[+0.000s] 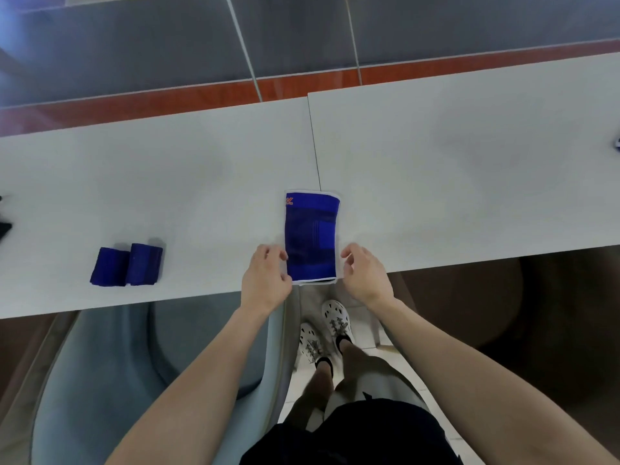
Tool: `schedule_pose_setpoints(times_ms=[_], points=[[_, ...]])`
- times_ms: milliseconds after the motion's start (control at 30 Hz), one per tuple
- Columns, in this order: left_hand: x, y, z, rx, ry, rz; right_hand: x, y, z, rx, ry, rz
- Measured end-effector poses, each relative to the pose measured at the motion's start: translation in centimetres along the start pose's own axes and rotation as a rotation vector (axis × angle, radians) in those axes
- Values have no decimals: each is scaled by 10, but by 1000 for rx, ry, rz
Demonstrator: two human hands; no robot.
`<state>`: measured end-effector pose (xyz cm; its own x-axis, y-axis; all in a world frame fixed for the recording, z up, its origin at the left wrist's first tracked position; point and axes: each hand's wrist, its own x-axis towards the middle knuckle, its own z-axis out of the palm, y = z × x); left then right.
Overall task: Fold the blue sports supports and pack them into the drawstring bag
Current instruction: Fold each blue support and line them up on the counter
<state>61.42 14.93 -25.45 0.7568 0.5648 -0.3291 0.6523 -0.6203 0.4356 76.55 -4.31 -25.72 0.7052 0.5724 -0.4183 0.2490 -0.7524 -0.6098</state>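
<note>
Lying at the far left rim of the left tabletop, a dark object is mostly cut off, and I cannot tell what it is. Further along, a folded support and a second folded support sit side by side, touching, near the front edge; both are dark blue and squarish. Below that edge stands a grey-blue chair, its seat partly under the table.

Next comes the person's left hand, reaching over the front edge. Its fingers are loosely curled and a little apart, with the fingertips right at the left side of the flat blue support, and nothing is plainly pinched between them. That support lies unfolded, with its long side running away from the person. Its far end covers the near end of the seam where the two tabletops meet, and its near end reaches the front edge. It has white trim at both ends and an orange logo at the far left corner.

The right hand sits just beside the support's right side, fingers loosely curled and slightly spread, gripping nothing. Below the hands, white shoes stand on pale floor.

The right tabletop stretches on, and at its far right edge there is a small blue-and-white scrap, too cut off to identify. Beyond both tabletops run grey floor tiles and a red-brown strip.
</note>
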Motion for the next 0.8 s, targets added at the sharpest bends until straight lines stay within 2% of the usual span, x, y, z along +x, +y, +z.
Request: schedule_pose_setpoints(times_ms=[67, 133, 233, 333, 433, 600, 700, 800], points=[[-10, -3, 7, 213, -12, 255, -10, 7, -1, -237, -14, -266], [-12, -5, 17, 357, -92, 400, -14, 16, 5, -499, -78, -460], [-3, 1, 29, 418, -81, 403, -10, 19, 16, -634, -77, -514], [4, 8, 26, 331, -12, 428, -4, 9, 19, -646, -6, -553], [3, 6, 12, 166, -4, 423, 1, 2, 17, -549, 74, -546], [-3, 8, -20, -115, -19, 196, -9, -15, 6, -253, 77, -423], [-6, 16, -48, -435, 91, 91, -20, -43, -12, -8, 134, -347], [-16, 33, -82, -633, 218, 76, -29, -84, -34, 205, 191, -327]])
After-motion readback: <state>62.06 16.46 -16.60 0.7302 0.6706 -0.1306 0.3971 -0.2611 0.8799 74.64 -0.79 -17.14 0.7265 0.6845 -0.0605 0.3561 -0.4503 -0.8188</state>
